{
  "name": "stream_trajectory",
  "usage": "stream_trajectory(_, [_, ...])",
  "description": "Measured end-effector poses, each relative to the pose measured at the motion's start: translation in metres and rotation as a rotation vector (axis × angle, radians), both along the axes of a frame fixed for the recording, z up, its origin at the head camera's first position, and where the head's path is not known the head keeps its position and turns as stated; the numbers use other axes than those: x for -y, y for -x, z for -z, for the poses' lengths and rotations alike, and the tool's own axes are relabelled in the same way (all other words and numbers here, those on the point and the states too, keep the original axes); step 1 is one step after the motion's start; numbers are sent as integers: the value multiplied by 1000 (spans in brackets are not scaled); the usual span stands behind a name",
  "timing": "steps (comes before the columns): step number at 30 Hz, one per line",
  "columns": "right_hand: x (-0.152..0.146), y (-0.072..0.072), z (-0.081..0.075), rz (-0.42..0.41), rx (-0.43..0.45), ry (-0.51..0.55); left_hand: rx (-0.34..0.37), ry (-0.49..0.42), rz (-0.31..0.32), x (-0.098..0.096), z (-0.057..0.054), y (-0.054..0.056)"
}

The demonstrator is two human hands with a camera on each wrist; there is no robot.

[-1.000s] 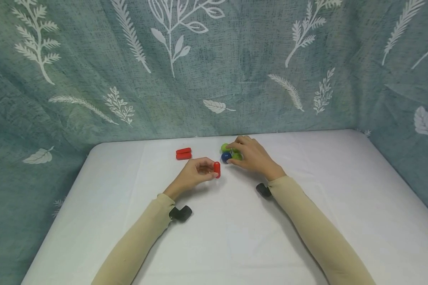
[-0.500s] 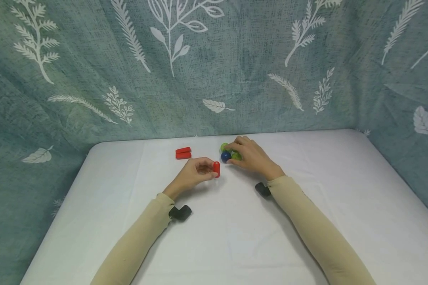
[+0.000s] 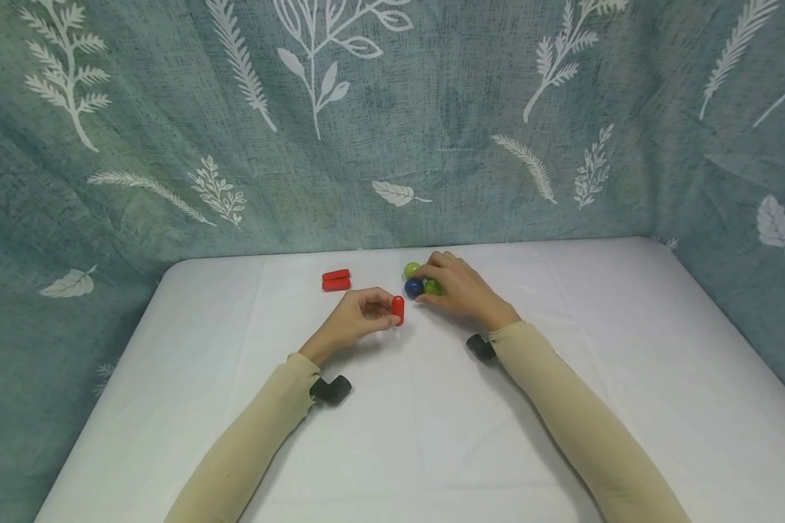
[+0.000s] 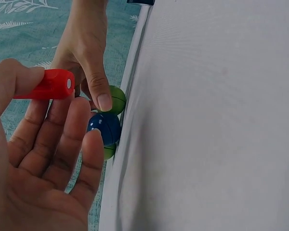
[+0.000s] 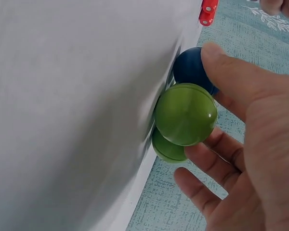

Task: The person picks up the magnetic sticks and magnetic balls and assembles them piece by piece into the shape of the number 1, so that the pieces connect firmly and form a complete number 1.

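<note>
My left hand (image 3: 356, 317) holds a short red magnetic rod (image 3: 397, 311) upright above the table, by its fingertips and thumb. In the left wrist view the rod (image 4: 55, 84) shows a round silvery end. To the right, my right hand (image 3: 461, 289) curls over a tight cluster of balls. Its thumb presses a dark blue ball (image 3: 414, 288), with the index finger on the ball's far side. Green balls (image 3: 412, 270) touch the blue one; in the right wrist view a large green ball (image 5: 186, 114) partly covers another. The right hand hides part of the cluster.
Two more red rods (image 3: 336, 280) lie side by side on the white-covered table (image 3: 392, 436), left of the balls. A teal curtain (image 3: 458, 160) with white leaf prints hangs behind the far edge. A black wrist camera (image 3: 331, 391) sits at each cuff.
Both hands stay almost still. The right hand and the balls have shifted very slightly left; the left hand keeps its hold on the red rod.
</note>
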State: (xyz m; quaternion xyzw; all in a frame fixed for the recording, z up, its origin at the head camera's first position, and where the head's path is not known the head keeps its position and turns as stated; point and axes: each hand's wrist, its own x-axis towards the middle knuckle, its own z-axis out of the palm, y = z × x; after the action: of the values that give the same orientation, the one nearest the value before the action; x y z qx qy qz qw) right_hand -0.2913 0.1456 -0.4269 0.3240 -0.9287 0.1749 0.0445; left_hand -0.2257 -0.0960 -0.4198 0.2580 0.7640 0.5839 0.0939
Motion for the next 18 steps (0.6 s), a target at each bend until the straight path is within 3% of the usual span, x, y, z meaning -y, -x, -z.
stream_trajectory(7, [2,-1,-1,-8,-8,18,4,1,-1,-1,0,0])
stream_trajectory(14, [2,-2,-2,-37,-19,18,21,7,-14,0,25,15])
stream_trajectory(18, [2,-2,-1,-46,-32,8,24,3,-19,0,28,15])
